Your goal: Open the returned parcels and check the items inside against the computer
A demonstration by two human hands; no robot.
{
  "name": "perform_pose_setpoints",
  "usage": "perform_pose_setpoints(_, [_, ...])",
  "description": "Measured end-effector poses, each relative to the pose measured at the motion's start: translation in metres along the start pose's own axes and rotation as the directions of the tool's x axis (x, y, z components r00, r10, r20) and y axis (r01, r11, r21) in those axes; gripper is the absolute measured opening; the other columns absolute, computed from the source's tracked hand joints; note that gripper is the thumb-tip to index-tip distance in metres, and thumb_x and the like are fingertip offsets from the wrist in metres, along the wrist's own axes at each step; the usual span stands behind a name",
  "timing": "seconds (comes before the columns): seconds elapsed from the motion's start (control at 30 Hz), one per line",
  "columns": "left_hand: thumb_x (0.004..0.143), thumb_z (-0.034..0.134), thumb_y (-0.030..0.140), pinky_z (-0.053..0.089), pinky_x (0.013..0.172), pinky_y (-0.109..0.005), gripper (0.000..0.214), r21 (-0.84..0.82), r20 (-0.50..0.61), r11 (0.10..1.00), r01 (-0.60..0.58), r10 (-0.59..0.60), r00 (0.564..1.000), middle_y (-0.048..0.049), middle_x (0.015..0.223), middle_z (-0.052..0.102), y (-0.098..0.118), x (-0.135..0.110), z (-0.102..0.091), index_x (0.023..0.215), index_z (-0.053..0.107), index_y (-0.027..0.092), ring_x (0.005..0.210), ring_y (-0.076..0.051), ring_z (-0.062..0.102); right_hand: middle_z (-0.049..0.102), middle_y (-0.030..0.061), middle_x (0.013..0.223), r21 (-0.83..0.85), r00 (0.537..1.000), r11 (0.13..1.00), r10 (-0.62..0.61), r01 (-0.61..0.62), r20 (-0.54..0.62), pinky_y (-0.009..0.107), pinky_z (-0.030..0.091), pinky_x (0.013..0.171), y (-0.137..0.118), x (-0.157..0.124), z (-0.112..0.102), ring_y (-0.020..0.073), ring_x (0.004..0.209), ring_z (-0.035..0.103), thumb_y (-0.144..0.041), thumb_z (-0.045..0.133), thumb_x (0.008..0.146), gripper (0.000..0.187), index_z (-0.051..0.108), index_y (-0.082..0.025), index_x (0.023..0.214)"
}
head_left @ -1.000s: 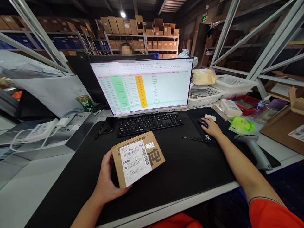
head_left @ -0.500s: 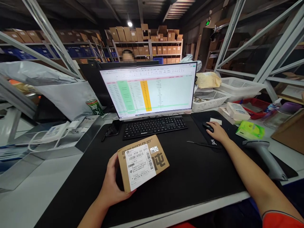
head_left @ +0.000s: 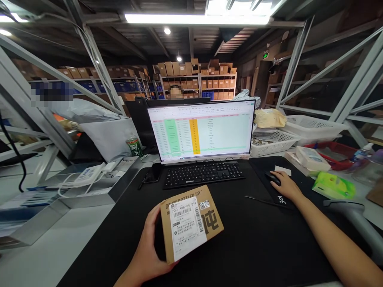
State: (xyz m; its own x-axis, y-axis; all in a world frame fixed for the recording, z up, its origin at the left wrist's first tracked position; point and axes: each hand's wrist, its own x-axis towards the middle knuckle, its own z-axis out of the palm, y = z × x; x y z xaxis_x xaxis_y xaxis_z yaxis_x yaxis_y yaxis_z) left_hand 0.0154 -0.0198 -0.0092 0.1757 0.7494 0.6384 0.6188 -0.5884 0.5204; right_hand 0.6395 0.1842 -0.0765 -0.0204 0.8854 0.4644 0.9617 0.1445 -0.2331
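Note:
My left hand [head_left: 148, 251] grips a small brown cardboard box [head_left: 191, 221] by its left end, tilted up over the black desk mat [head_left: 239, 239]; a white shipping label with barcodes faces me. My right hand [head_left: 285, 186] rests curled over a black mouse [head_left: 273, 177] on the right part of the mat. Behind the box lie a black keyboard [head_left: 203, 173] and a monitor [head_left: 202, 129] showing a spreadsheet with green and orange columns.
A grey handheld scanner [head_left: 356, 217] stands at the right edge, with a green packet [head_left: 333, 186], white baskets [head_left: 273, 141] and a red tray [head_left: 332, 153] behind. A green can [head_left: 136, 147], a charger with cables [head_left: 89, 175] and grey mailer bags [head_left: 104, 133] sit left. A person is behind the monitor. Shelves of cartons fill the back.
The view has tilted upward, so desk and box sit lower in frame and ceiling lights show. Both hands keep their hold on box and mouse.

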Motion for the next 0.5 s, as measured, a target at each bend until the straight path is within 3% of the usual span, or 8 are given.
perform_pose_setpoints(0.33, [0.067,0.088,0.054,0.047,0.110,-0.076,0.126,0.004,0.011,1.000,0.000,0.000,1.000,-0.0274,0.161,0.039,-0.001,-0.002,0.002,0.166,0.016,0.026,0.145,-0.052,0.048,0.059,0.0136,0.140,0.020,1.000,1.000,-0.002,0.002,-0.011,0.045,0.059,0.104,0.006,0.001,0.008,0.0333,0.125,0.066,-0.049,0.053,0.093,0.056,0.062,-0.024,0.142])
perform_pose_setpoints(0.5, [0.065,0.090,0.052,0.046,0.113,-0.075,0.125,-0.010,0.008,1.000,-0.014,0.014,1.000,-0.0271,0.160,0.039,-0.004,0.001,0.002,0.165,0.019,0.025,0.146,-0.052,0.047,0.057,0.0155,0.141,0.003,1.000,1.000,0.001,-0.001,0.007,0.047,0.057,0.107,0.000,0.000,-0.002,0.0342,0.126,0.065,-0.047,0.052,0.093,0.056,0.061,-0.021,0.142])
